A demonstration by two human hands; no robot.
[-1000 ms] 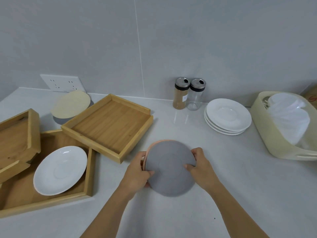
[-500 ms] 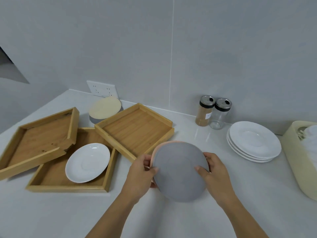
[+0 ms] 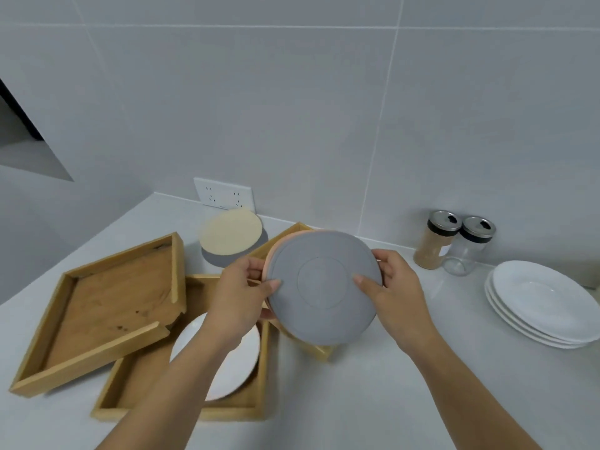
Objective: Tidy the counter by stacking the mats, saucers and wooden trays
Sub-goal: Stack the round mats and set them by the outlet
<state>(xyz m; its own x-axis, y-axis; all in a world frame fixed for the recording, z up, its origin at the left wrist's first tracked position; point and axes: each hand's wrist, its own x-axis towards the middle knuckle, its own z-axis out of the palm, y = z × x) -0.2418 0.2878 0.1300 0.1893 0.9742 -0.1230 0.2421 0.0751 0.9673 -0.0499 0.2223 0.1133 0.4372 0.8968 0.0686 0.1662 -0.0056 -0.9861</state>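
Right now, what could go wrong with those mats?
The mats are pinched only at their edges by the left hand and right hand, so the bottom one might slip out. The left forearm hangs over the saucer and could bump it. The tilted tray may slide.

The grey mat (image 3: 324,287) looks matt and smooth. At nine o'clock, the tray (image 3: 107,303) is pale grained wood with dark stains. At three o'clock, the saucers (image 3: 545,306) are glossy white. At two o'clock, the jars (image 3: 464,258) are clear glass with shiny metal lids (image 3: 444,219).
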